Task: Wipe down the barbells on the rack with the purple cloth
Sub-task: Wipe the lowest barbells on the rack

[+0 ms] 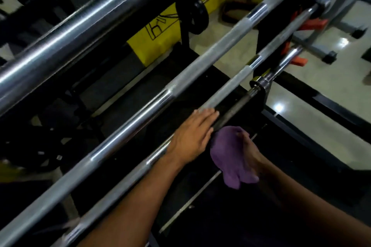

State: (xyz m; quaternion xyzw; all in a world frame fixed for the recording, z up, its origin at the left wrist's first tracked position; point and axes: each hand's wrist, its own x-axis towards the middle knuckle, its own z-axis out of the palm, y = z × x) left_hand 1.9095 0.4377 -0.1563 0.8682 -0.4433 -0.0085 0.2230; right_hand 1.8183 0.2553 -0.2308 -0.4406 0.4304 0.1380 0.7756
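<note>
Four barbells run diag. across the black rack (263,32), lower L to upper R. The top barbell (60,46) is thick, chrome and badly blurred. The second barbell (140,110) and third barbell (226,90) show pale knurled sections btwn shiny smooth bands. L hand (192,136) lies palm down on the third barbell, fingers (208,115) straight and together, gripping nothing. Just beside it the R hand (251,152) holds the purple cloth (226,152), bunched up w/ a loose end hanging below the hand. The cloth's upper edge meets the dark lowest barbell (234,110); whether it wraps the bar I can't tell. Behind the rack is a yellow banner (158,32) w/ black line marks, too blurred to read as lettering. A black weight plate (197,16) is in front of it. Orange clips (309,24) sit near the bar ends at upper R, above a glossy pale tile floor (321,106).
</note>
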